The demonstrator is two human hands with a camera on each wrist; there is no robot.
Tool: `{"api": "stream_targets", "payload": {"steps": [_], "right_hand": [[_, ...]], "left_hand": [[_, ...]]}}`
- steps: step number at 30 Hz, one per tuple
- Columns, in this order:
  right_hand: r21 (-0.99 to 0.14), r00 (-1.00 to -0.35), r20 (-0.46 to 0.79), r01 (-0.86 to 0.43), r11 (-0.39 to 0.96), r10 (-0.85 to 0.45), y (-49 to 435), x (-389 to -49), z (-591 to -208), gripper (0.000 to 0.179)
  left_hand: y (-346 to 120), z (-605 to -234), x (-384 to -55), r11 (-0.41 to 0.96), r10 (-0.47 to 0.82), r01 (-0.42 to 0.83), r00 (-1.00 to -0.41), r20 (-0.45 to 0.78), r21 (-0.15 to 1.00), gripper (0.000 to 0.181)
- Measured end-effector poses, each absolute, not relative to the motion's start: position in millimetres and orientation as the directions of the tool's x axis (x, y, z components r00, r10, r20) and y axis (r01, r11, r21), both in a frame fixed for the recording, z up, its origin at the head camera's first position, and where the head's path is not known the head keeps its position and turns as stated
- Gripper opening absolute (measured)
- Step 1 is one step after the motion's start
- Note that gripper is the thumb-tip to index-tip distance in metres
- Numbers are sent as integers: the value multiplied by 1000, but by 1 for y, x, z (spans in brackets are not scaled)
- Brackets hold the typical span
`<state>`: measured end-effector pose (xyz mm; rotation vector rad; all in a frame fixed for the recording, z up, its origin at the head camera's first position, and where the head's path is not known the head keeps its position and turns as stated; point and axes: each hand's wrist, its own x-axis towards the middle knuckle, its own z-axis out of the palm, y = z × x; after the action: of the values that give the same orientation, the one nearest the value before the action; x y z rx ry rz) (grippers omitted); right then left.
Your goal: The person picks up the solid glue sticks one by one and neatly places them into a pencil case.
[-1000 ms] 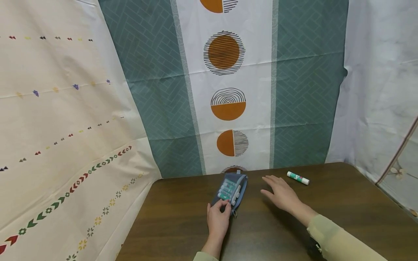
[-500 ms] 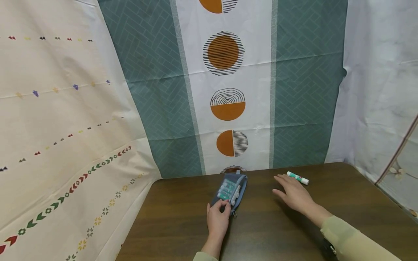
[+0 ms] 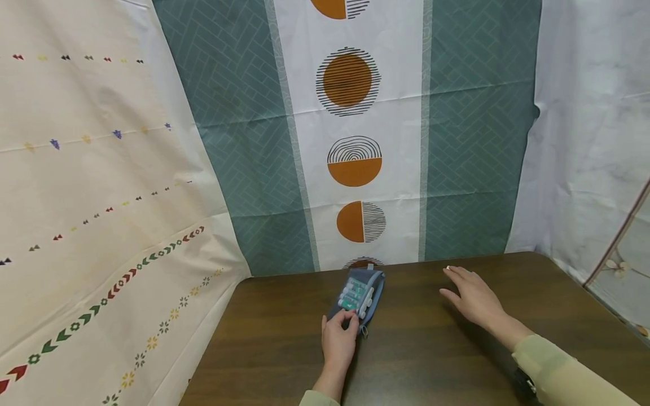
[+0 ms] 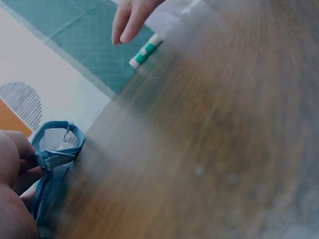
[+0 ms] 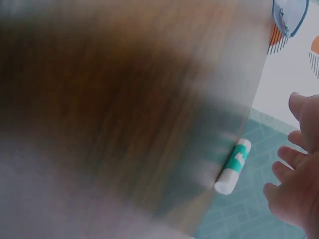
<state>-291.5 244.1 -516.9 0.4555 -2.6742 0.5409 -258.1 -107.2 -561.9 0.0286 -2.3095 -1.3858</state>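
Note:
On the brown table lies a blue zippered pouch [image 3: 376,307] with a see-through front, its mouth spread apart in the left wrist view. Several white-and-green glue sticks [image 3: 352,293] show in it. My left hand [image 3: 338,344] pinches the pouch's near edge between thumb and fingers. Over the table's right part hovers my right hand [image 3: 474,299], fingers extended and holding nothing. A single glue stick [image 5: 233,167] lies on the table near the right hand, apart from it in both wrist views; in the head view the hand covers nearly all of it.
The dark wooden table [image 3: 264,349] ends at a hanging cloth [image 3: 479,169] with green bands and orange circles. A cream embroidered cloth [image 3: 101,197] hangs at the left, and a pale cloth [image 3: 584,141] at the right.
My right hand has moved rightward, away from the pouch, until it covers the lone glue stick in the head view. The left hand and the pouch have stayed in place.

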Motion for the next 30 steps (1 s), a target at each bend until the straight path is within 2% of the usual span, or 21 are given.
{"api": "stream_targets", "payload": {"steps": [17, 25, 30], "right_hand": [[-283, -887, 422, -325, 903, -187, 280, -307, -526, 63], [-314, -910, 390, -278, 908, -143, 296, -313, -529, 65], [-319, -920, 372, -251, 914, -123, 306, -316, -531, 64]], "left_hand": [[-108, -560, -256, 491, -237, 230, -892, 384, 840, 9], [-108, -559, -256, 483, -240, 206, -904, 355, 851, 7], [-107, -560, -256, 496, -238, 223, -895, 378, 839, 8]]}}
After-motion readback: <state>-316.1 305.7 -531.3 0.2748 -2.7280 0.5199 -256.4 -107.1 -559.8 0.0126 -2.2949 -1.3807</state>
